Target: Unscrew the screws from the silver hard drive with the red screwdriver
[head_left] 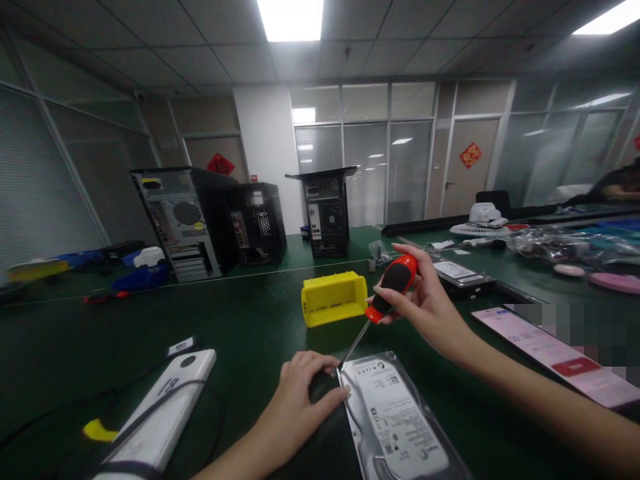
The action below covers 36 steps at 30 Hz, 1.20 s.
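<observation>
A silver hard drive [400, 420] with a white label lies flat on the green table at the bottom centre. My right hand [417, 297] grips the red and black handle of a screwdriver [397, 283], whose shaft slants down to the drive's upper left corner. Beside that corner is my left hand [307, 390], thumb at the drive's left edge and fingertips close to the screwdriver's tip. Its thumb and index finger are apart; whether something small sits at the fingertips is hidden. Behind the hands a yellow bin [334, 300] rests on its side, its opening facing me.
A white numbered device [165, 407] with a cable lies at the left. Computer cases [175, 223] stand at the back. Another drive [457, 273] and a phone with a pink screen [555, 353] are at the right, with bagged parts [550, 247] beyond. A person's arm [620, 190] shows far right.
</observation>
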Available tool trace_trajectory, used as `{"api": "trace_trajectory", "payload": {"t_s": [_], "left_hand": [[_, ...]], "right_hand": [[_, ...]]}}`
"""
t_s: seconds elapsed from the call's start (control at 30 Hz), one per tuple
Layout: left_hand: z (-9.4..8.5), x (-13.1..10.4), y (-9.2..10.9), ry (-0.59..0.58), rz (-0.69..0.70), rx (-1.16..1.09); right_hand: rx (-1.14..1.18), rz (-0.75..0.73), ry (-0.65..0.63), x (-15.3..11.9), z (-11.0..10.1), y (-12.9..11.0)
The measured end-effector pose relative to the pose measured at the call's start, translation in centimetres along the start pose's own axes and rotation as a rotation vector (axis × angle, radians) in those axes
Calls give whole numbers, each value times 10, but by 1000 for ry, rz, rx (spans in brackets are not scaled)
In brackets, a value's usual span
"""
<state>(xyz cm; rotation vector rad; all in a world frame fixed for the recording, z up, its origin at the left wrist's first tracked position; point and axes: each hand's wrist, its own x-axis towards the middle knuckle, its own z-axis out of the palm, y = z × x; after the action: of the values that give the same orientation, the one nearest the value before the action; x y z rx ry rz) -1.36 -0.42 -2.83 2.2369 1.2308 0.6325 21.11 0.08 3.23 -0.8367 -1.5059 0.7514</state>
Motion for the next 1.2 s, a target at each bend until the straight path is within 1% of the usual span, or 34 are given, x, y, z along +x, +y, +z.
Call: {"api": "trace_trajectory", "payload": {"t_s": [0.23, 0.67, 0.77, 0.97, 1.03, 1.1, 1.17, 1.2], "left_hand": [[-2, -1, 1, -4, 8, -4], [-2, -2, 1, -1, 26, 6], [-1, -3, 1, -3, 23, 12], [-2, -1, 0, 6, 11, 24], [-2, -3, 0, -2, -29, 11], [2, -9, 0, -3, -97, -11], [9, -16, 1, 4, -167, -24], [15, -20, 2, 1, -174, -23]], "right_hand": [[-16, 6, 64, 1, -1, -7], [-42, 18, 23, 4, -2, -1], [-32, 5, -19, 11, -3, 2], [-15, -20, -146, 22, -5, 2], [-9, -29, -183, 22, -5, -1], [9, -36, -227, 21, -6, -4], [29, -38, -262, 20, -6, -6], [40, -36, -274, 20, -6, -7]]}}
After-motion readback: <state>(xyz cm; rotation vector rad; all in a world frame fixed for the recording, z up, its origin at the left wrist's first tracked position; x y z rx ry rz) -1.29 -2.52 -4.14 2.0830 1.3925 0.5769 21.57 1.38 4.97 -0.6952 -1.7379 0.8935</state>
